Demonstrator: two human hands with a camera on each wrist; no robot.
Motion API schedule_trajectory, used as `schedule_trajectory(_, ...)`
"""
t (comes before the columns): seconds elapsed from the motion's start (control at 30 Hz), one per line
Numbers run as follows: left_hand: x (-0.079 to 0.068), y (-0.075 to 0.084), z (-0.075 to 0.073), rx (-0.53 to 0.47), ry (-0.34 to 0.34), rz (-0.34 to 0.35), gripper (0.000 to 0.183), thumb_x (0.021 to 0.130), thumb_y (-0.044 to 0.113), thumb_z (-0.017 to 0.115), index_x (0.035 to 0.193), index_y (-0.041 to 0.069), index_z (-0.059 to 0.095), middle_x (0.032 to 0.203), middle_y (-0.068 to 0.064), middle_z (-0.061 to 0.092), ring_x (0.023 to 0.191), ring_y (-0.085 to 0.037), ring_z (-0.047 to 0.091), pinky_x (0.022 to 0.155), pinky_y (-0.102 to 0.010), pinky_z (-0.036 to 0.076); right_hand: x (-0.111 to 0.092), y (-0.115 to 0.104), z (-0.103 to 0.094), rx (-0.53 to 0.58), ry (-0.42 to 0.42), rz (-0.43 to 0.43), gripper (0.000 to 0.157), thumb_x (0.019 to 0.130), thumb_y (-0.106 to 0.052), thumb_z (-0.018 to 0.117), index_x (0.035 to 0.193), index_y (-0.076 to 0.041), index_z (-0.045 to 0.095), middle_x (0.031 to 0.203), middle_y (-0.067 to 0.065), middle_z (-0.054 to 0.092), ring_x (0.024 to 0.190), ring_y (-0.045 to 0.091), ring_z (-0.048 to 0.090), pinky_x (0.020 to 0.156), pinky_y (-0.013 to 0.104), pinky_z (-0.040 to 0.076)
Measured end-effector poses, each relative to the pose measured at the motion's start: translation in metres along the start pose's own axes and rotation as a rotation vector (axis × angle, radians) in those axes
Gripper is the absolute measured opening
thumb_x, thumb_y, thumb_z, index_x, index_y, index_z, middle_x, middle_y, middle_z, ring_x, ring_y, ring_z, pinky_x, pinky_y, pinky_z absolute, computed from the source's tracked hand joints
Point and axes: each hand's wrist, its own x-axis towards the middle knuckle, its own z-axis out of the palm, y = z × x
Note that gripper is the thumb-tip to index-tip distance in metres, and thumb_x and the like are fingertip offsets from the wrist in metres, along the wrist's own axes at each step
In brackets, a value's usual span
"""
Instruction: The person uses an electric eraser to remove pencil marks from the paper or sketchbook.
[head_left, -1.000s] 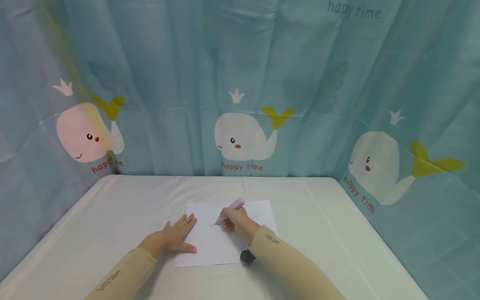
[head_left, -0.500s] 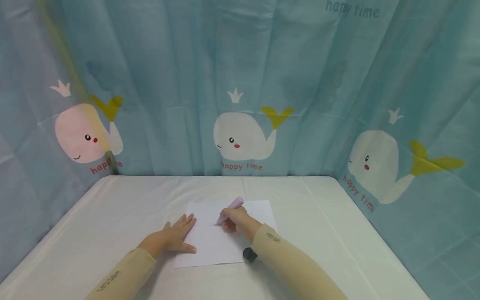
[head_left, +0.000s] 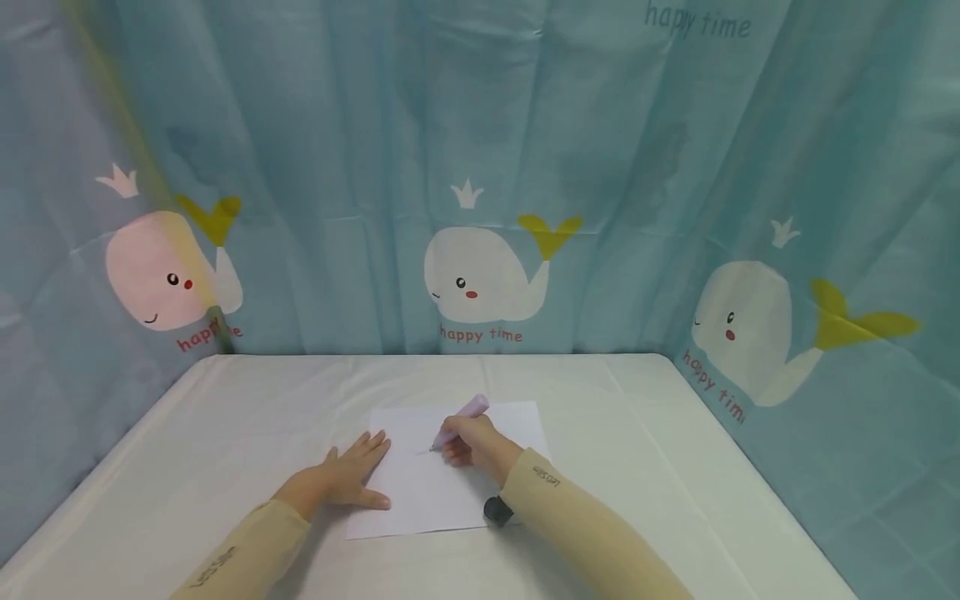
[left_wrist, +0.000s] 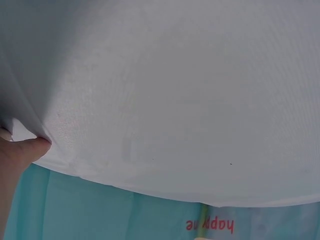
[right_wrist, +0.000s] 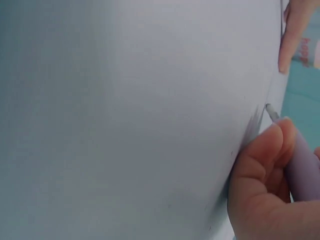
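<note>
A sheet of white paper lies on the table, with a short faint line near its middle. My right hand grips a lilac marker pen, which leans to the right with its grey tip right at the paper beside that line. In the right wrist view the thumb and fingers of the right hand curl round the pen's barrel. Flat on the paper's left edge rests my left hand, fingers spread. Part of that hand shows at the left of the left wrist view.
A white cloth covers the table. The small black round object by the right sleeve overlaps the paper's lower right edge. Blue curtains printed with whales hang behind and along both sides of the table.
The whole head view has shifted slightly. The pen tip stays near the same spot on the paper, with only small movement of the right hand. The left hand has stayed in place.
</note>
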Motion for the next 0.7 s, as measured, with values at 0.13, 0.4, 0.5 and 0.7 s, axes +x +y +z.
schedule_trajectory(0.13,-0.0019,0.0008,-0.0012,-0.005,-0.002,0.005,0.105,0.076,0.053,0.076,0.149,-0.004,0.027,0.157,-0.026,0.017,0.144,-0.046,0.007,0.104,-0.075,0.005,0.0028,0.0012,0.0032,-0.003,0.033,-0.005,0.01,0.079,-0.008,0.063,0.084,0.0,0.058,0.057,0.005,0.057,0.045,0.01,0.052,0.045,0.021,0.046)
schedule_trajectory(0.4,-0.0019,0.0013,-0.0017,0.003,-0.005,0.002,0.104,0.076,0.053,0.076,0.149,-0.004,0.028,0.157,-0.026,0.017,0.144,-0.046,0.008,0.104,-0.075,0.005,0.0024,0.0009,0.0052,0.009,0.074,-0.015,0.011,0.08,-0.007,0.064,0.084,0.002,0.06,0.055,0.005,0.056,0.042,0.009,0.052,0.042,0.02,0.045)
schedule_trajectory(0.5,-0.0015,0.0014,-0.0022,0.011,-0.004,0.007,0.105,0.076,0.054,0.076,0.149,-0.004,0.028,0.157,-0.026,0.017,0.144,-0.046,0.008,0.104,-0.075,0.006,0.002,0.0006,0.0055,0.008,0.076,-0.013,0.011,0.08,-0.007,0.064,0.084,0.002,0.06,0.054,0.005,0.056,0.042,0.009,0.051,0.041,0.019,0.044)
schedule_trajectory(0.7,-0.0023,0.0024,-0.0031,-0.002,-0.001,0.006,0.105,0.075,0.053,0.076,0.149,-0.004,0.029,0.157,-0.026,0.018,0.144,-0.046,0.009,0.103,-0.075,0.006,0.0,0.0008,0.0058,-0.018,0.071,-0.025,0.011,0.08,-0.007,0.065,0.085,0.001,0.059,0.055,0.004,0.056,0.042,0.009,0.05,0.042,0.019,0.044)
